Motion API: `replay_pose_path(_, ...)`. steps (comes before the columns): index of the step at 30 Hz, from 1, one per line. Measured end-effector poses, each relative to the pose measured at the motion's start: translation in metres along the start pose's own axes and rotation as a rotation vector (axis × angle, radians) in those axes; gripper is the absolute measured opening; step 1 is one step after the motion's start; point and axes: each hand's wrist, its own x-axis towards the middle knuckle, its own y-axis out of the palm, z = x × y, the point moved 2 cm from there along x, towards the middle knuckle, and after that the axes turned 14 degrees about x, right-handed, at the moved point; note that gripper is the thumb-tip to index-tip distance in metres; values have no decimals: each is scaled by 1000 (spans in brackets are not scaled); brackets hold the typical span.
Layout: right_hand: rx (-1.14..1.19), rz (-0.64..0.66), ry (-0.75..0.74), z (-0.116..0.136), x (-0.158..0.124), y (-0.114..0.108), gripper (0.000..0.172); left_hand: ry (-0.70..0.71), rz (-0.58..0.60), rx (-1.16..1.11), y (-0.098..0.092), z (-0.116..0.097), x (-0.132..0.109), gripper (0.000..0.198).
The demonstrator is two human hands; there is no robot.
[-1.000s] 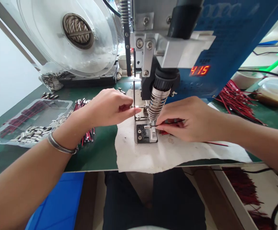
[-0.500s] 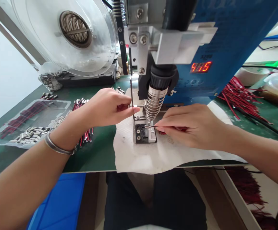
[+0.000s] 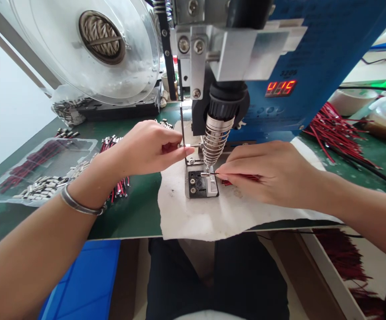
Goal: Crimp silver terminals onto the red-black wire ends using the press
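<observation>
My right hand (image 3: 268,171) pinches a thin dark wire. At the wire's end a small silver metal cylinder (image 3: 206,174) lies over the black-and-white fixture block (image 3: 197,186), right beneath the soldering machine's tip. Red wires (image 3: 246,178) show partly under that hand. To the left, my left hand (image 3: 156,149) has thumb and forefinger closed beside the machine's thin upright rod (image 3: 182,129); what they grip, if anything, is hidden. A coil spring (image 3: 217,138) surrounds the iron just above the fixture.
A clear plastic tray (image 3: 94,144) with small metal cylinders and red wires sits on the left. Bundled red wires (image 3: 119,189) lie beside it. Behind stands a large clear reel (image 3: 133,49). More red wires (image 3: 332,129) lie right of the blue machine (image 3: 312,58).
Both hands keep nearly the same place at the fixture, and the small cylinder stays under the tip. The view has shifted slightly. The red display's first digit looks different.
</observation>
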Motion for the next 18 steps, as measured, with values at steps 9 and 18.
replay_pose_path(9,4,9,3,0,1,-2,25,-14,19,5,-1,0,1,47)
replay_pose_path(18,30,18,41,1,2,-1,26,19,-6,18,-1,-1,1,45)
